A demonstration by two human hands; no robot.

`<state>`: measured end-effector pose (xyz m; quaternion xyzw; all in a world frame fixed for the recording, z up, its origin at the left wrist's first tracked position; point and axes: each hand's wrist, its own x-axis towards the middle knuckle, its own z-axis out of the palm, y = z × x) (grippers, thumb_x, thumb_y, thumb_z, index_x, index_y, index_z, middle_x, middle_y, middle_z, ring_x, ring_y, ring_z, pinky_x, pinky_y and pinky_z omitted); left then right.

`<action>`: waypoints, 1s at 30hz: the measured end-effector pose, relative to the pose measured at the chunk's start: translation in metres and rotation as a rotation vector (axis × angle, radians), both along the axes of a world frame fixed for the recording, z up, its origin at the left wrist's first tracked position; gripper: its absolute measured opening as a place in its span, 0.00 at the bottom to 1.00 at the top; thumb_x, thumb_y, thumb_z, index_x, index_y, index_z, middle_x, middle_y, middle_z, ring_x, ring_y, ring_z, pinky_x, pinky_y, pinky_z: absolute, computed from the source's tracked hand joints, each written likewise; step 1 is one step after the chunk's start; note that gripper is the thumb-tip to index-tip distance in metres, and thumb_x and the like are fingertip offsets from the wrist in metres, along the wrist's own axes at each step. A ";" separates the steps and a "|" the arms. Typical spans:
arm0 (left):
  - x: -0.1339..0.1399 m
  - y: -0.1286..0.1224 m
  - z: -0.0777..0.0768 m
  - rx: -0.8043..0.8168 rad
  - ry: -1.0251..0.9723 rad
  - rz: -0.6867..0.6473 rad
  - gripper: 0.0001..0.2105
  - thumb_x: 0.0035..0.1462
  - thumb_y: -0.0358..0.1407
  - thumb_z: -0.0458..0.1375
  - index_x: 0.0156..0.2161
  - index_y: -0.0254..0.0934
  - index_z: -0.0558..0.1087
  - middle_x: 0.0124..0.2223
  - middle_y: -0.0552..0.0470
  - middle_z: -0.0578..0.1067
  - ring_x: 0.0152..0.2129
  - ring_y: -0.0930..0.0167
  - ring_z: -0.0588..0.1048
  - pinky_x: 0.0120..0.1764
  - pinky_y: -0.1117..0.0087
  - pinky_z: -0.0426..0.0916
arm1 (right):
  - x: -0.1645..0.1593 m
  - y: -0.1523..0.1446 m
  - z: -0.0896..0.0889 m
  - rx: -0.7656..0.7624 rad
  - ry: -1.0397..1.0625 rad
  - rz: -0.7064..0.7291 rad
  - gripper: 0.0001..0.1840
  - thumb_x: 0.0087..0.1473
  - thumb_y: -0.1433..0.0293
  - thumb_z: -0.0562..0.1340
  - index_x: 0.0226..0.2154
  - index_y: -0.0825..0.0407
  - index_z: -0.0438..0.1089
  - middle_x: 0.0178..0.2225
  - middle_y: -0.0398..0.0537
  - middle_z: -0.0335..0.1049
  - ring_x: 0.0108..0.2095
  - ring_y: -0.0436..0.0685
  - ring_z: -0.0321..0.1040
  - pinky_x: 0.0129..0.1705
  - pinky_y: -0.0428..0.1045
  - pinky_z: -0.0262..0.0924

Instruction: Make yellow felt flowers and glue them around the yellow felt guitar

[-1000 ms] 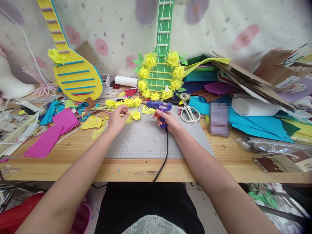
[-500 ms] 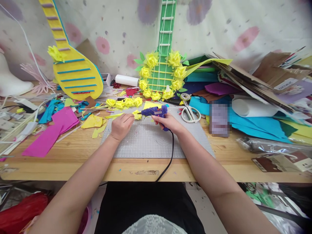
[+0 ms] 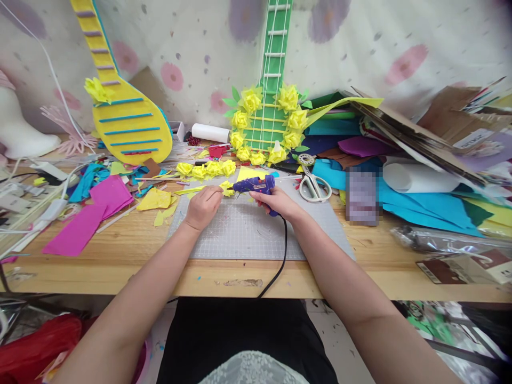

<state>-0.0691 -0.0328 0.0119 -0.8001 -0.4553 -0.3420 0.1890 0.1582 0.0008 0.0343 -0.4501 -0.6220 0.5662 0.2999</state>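
My right hand (image 3: 276, 201) grips a purple hot glue gun (image 3: 254, 184), its nozzle pointing left. At the nozzle tip is a small yellow paper flower (image 3: 228, 189), pinched in my left hand (image 3: 205, 207); my fingers cover part of it. A yellow paper strip (image 3: 190, 190) sticks out left of that hand. Both hands are over a grey cutting mat (image 3: 240, 234). Behind them lies a row of finished yellow paper flowers (image 3: 206, 169). A green guitar-shaped craft (image 3: 262, 120), ringed with yellow flowers, leans at the back.
A yellow lute-shaped craft (image 3: 132, 122) leans at back left. Magenta paper (image 3: 84, 224) and yellow scraps (image 3: 154, 199) lie left of the mat. White-handled scissors (image 3: 315, 188) rest at its right, beside blue sheets (image 3: 424, 210). The gun's black cord (image 3: 280, 261) hangs over the table edge.
The whole view has shifted slightly to the right. My hands, the glue gun and the flower keep nearly the same positions relative to each other.
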 end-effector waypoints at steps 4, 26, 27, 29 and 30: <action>0.001 0.000 0.000 0.026 0.012 -0.003 0.09 0.56 0.29 0.49 0.29 0.37 0.70 0.35 0.51 0.76 0.34 0.73 0.74 0.39 0.71 0.68 | -0.001 -0.001 0.001 0.015 -0.013 0.017 0.20 0.42 0.53 0.63 0.21 0.53 0.62 0.19 0.40 0.61 0.14 0.43 0.54 0.15 0.43 0.50; 0.001 -0.005 0.001 -0.080 -0.274 -0.012 0.05 0.54 0.30 0.52 0.30 0.38 0.69 0.36 0.50 0.75 0.37 0.72 0.73 0.43 0.68 0.67 | 0.005 0.009 -0.007 -0.015 0.138 -0.132 0.20 0.41 0.52 0.63 0.22 0.53 0.65 0.23 0.43 0.68 0.13 0.42 0.54 0.14 0.43 0.49; 0.002 -0.006 0.002 -0.090 -0.344 -0.003 0.05 0.53 0.30 0.52 0.29 0.38 0.69 0.36 0.50 0.75 0.36 0.72 0.73 0.43 0.68 0.68 | 0.005 0.011 -0.009 -0.020 0.173 -0.166 0.21 0.41 0.51 0.63 0.23 0.53 0.65 0.24 0.44 0.69 0.13 0.42 0.54 0.14 0.43 0.49; 0.003 -0.008 0.003 -0.142 -0.508 0.021 0.03 0.52 0.31 0.53 0.29 0.37 0.68 0.35 0.50 0.74 0.35 0.72 0.72 0.39 0.69 0.69 | 0.005 0.015 -0.014 -0.040 0.254 -0.243 0.22 0.41 0.51 0.63 0.24 0.53 0.65 0.24 0.43 0.70 0.13 0.41 0.54 0.15 0.42 0.50; 0.004 -0.009 0.003 -0.190 -0.594 0.035 0.02 0.52 0.31 0.54 0.29 0.37 0.68 0.34 0.50 0.73 0.35 0.72 0.72 0.36 0.71 0.70 | 0.005 0.016 -0.016 -0.049 0.298 -0.275 0.22 0.41 0.51 0.63 0.25 0.53 0.65 0.24 0.43 0.70 0.13 0.41 0.54 0.15 0.42 0.51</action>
